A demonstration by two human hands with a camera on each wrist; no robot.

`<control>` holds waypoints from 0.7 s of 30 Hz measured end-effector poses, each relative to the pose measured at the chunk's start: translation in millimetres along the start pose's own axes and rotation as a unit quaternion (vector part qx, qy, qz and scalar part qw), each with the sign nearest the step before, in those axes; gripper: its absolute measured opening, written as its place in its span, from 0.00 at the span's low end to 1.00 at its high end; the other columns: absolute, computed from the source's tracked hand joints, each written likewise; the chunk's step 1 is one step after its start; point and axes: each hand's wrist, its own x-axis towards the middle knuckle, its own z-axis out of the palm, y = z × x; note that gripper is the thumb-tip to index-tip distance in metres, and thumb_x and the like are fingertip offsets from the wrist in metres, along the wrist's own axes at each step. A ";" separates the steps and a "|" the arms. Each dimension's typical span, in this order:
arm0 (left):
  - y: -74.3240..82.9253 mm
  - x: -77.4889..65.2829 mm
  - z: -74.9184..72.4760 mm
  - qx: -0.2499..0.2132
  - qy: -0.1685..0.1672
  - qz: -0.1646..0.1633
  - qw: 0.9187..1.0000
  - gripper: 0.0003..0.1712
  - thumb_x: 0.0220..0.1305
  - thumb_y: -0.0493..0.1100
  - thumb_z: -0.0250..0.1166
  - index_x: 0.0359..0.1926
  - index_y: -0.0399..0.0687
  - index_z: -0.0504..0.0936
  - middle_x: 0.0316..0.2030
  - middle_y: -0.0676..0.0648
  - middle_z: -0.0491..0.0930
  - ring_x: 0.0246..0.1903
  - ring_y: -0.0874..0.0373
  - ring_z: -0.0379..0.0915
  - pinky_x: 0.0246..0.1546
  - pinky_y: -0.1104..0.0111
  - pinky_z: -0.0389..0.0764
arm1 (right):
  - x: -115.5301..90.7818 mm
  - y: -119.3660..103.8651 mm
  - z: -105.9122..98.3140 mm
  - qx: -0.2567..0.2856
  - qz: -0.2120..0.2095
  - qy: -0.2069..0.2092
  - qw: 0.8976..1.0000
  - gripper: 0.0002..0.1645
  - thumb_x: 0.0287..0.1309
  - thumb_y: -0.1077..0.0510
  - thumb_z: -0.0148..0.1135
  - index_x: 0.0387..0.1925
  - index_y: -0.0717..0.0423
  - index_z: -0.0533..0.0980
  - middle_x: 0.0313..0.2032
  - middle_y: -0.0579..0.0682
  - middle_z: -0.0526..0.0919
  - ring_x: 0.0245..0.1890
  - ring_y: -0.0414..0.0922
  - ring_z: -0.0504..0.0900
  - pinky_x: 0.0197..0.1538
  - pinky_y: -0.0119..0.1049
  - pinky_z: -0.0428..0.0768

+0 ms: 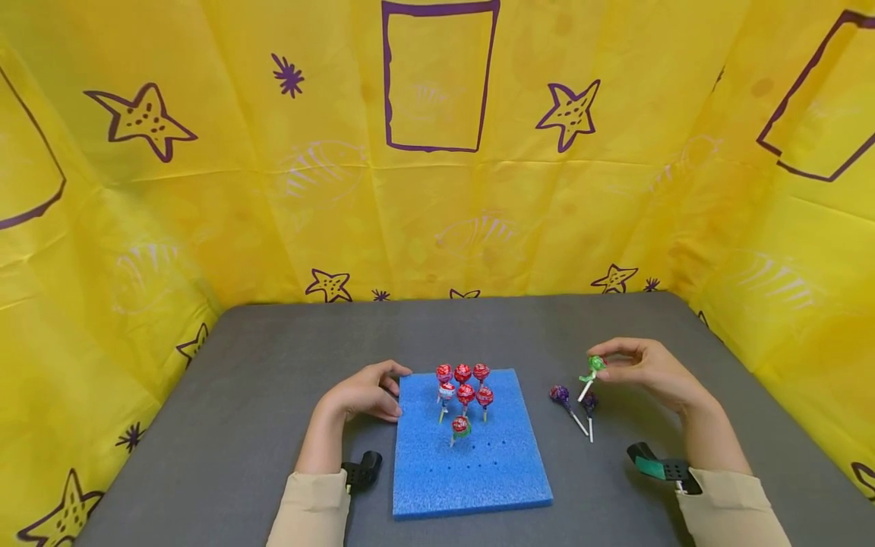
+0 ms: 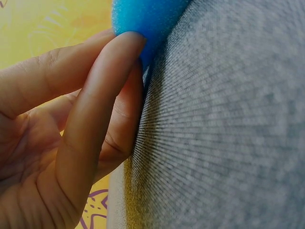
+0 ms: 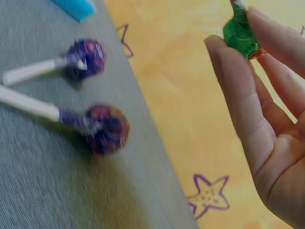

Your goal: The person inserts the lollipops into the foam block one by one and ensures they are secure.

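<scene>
A blue foam board (image 1: 472, 486) lies on the table, with several lollipops standing in its rear part, mostly red-wrapped (image 1: 462, 373). One red-and-green lollipop (image 1: 461, 427) stands in front of them. My left hand (image 1: 365, 393) holds the board's left edge near the back corner; in the left wrist view its thumb (image 2: 102, 95) lies against the blue foam (image 2: 143, 21). To the right, my right hand (image 1: 649, 371) pinches a green-wrapped lollipop (image 1: 596, 364) by its head, stick slanting down. Beneath it, two purple-wrapped lollipops (image 3: 107, 129) lie on the table.
Small holes (image 1: 478, 465) dot the front part of the board. The grey table (image 1: 273, 365) has yellow patterned cloth (image 1: 437, 228) around its back and sides. Each wrist carries a small black camera (image 1: 365, 469).
</scene>
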 end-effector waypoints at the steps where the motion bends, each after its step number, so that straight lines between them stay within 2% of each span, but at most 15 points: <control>1: 0.2 -0.1 0.0 0.001 0.000 0.000 1.000 0.35 0.52 0.26 0.69 0.63 0.41 0.72 0.38 0.41 0.71 0.28 0.54 0.79 0.33 0.63 0.89 | 0.6 -2.1 2.2 0.002 -0.001 0.003 1.000 0.17 0.59 0.67 0.63 0.51 0.64 0.78 0.41 0.37 0.88 0.41 0.36 0.87 0.46 0.28 0.86; 11: 1.1 0.3 0.0 0.002 0.000 -0.007 1.000 0.36 0.52 0.26 0.69 0.63 0.41 0.72 0.38 0.41 0.71 0.28 0.55 0.79 0.32 0.64 0.89 | 10.2 -19.2 28.4 0.000 -0.028 0.029 0.999 0.18 0.58 0.65 0.66 0.51 0.62 0.78 0.41 0.33 0.86 0.41 0.35 0.85 0.45 0.29 0.85; 21: 2.0 -1.5 -0.4 0.001 -0.006 -0.005 1.000 0.36 0.52 0.26 0.69 0.64 0.41 0.71 0.38 0.41 0.70 0.27 0.55 0.78 0.32 0.64 0.89 | 18.2 -33.1 64.5 0.028 -0.048 0.019 0.998 0.20 0.54 0.65 0.69 0.50 0.62 0.78 0.40 0.38 0.86 0.41 0.37 0.85 0.41 0.33 0.87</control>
